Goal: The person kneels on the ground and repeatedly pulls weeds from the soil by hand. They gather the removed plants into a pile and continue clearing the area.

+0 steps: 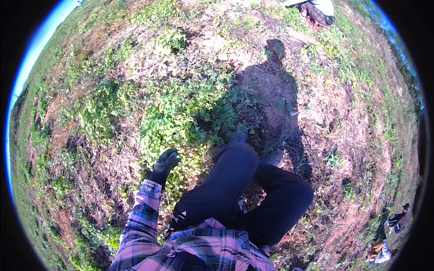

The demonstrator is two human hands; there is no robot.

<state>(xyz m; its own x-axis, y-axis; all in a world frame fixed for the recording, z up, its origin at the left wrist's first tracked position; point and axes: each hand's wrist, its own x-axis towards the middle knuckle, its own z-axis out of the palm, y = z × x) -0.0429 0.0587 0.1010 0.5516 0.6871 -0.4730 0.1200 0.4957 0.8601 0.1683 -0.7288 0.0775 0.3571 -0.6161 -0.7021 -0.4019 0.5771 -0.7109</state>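
My left hand [165, 162], in a dark glove, is held out beside my knee with its fingers curled. Whether anything is inside the curl cannot be made out. Just past it grows a dense patch of low leafy green plants [169, 118], partly yellowing near the hand. My right hand is out of view. My bent legs in dark trousers [234, 169] fill the lower middle, and a shoe [273, 158] rests on the ground in front of them. A plaid shirt sleeve [142, 216] covers my left arm.
My shadow [271, 88] falls across bare soil and dry stems ahead. Another person [317, 12] is low to the ground at the top right, by something red. At the lower right edge are a further person [398, 220] and a white sack-like thing [381, 252].
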